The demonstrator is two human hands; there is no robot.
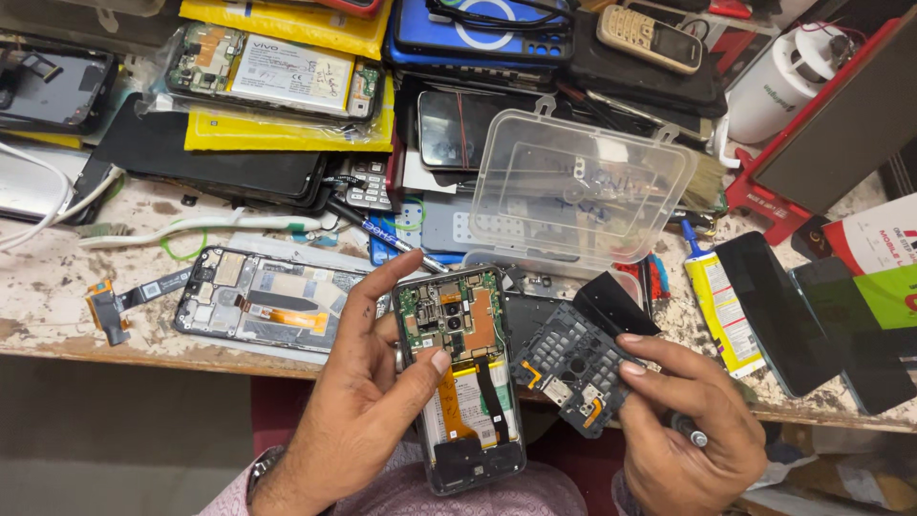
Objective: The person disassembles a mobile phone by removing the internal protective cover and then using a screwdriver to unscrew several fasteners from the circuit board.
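1. Left hand (358, 411) cradles the opened phone (463, 377) from below, thumb pressed on its edge, so the board faces up for a clear look.
2. Right hand (683, 420) pinches the black cover plate (573, 368) between thumb and fingers, tilted away from the phone; a small tool (693, 435) sits tucked in the palm.
3. Clear plastic box (578, 186) lies open just behind on the workbench (57, 306), probably for small bits.

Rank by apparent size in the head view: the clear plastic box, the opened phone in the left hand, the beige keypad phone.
1. Clear plastic box
2. Opened phone, though it is nearer the camera
3. Beige keypad phone
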